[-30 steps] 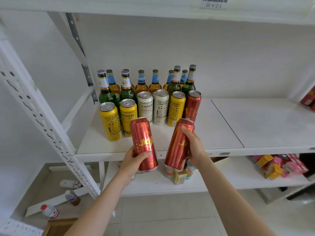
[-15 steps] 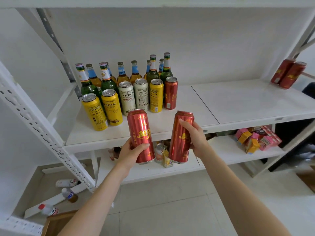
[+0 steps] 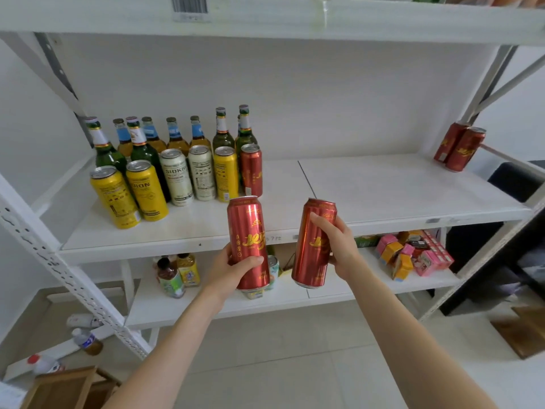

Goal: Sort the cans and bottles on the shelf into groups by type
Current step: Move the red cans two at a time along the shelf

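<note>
Farther back, centre left on the white shelf (image 3: 398,187): green and amber bottles (image 3: 174,137) behind yellow, white and red cans (image 3: 203,172). Far right, two red cans (image 3: 463,149), well apart. Low mid-frame, before the shelf edge: left hand (image 3: 233,270) wrapped round an upright red can (image 3: 247,231), glossy with gold lettering; right hand (image 3: 339,246) gripping a second red can (image 3: 306,261), slightly tilted.

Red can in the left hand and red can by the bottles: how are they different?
The held red can is in the air, gripped low by the left hand; the shelf red can stands on the shelf, untouched. The held one's gold logo faces us; the shelf one's is turned sideways. Both are tall and red.
</note>
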Demonstrator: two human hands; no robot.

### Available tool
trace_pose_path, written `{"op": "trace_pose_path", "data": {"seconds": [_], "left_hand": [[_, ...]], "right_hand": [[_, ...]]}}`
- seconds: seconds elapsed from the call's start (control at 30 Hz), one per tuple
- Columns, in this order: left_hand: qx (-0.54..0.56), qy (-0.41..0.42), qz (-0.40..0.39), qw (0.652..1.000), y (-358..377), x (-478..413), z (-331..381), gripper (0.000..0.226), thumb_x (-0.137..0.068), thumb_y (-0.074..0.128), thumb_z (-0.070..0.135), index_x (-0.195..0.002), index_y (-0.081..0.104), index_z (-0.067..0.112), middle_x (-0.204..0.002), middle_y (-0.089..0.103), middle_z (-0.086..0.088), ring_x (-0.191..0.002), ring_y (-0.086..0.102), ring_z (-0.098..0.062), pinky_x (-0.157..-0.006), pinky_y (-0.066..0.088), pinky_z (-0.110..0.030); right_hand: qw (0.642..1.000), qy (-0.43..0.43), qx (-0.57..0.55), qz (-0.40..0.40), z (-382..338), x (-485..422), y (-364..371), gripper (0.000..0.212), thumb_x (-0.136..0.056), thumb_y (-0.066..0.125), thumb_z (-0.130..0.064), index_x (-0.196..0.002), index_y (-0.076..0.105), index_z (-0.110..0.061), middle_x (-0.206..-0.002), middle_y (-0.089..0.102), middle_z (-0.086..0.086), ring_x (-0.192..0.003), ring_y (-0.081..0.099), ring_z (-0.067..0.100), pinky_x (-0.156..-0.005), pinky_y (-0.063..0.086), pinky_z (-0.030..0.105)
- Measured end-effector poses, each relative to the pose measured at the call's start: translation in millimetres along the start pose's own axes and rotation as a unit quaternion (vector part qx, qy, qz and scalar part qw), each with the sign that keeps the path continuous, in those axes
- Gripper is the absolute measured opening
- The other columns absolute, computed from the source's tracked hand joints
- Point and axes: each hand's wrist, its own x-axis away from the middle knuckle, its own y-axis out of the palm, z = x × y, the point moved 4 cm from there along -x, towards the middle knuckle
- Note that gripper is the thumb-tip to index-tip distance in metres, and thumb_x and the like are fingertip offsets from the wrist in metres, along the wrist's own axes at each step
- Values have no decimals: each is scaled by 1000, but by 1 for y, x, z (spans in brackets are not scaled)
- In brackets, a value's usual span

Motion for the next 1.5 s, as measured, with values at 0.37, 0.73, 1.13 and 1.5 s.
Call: {"op": "trace_pose_path", "data": {"seconds": [0.37,0.73,1.13,1.5], "left_hand": [[-4,-4,-4,1000,123,8,2,52,-59,82,43,-107,62,38,-102,71,8,-95,67,-10,-71,50,-25],[-30,14,-65,997,221,-46,20,65,-47,85,50,-106,62,41,-95,73,15,-86,69,-2,-68,51,-19],[-29,13,-115,993,385,-98,35,64,-52,87,43,-108,55,45,-104,68,13,-94,66,-7,-68,52,-22],[-21,5,-121,992,543,-111,37,75,-46,89,43,-114,59,38,-106,72,7,-95,70,-11,-79,56,-32]], "right_hand": [[1000,-10,21,1,-21,6,-122,29,-78,76,-42,-102,62,-33,-92,73,-5,-76,72,12,-53,52,23],[999,-18,7,27,-38,-42,-211,50,-68,81,-48,-109,63,-29,-101,73,2,-92,72,24,-70,57,38],[996,-58,17,63,-70,-91,-354,37,-71,82,-45,-100,60,-37,-94,71,-7,-77,71,9,-51,53,17],[997,-59,29,48,-99,-116,-502,34,-74,81,-39,-101,61,-35,-91,72,-10,-75,71,2,-52,52,16]]}}
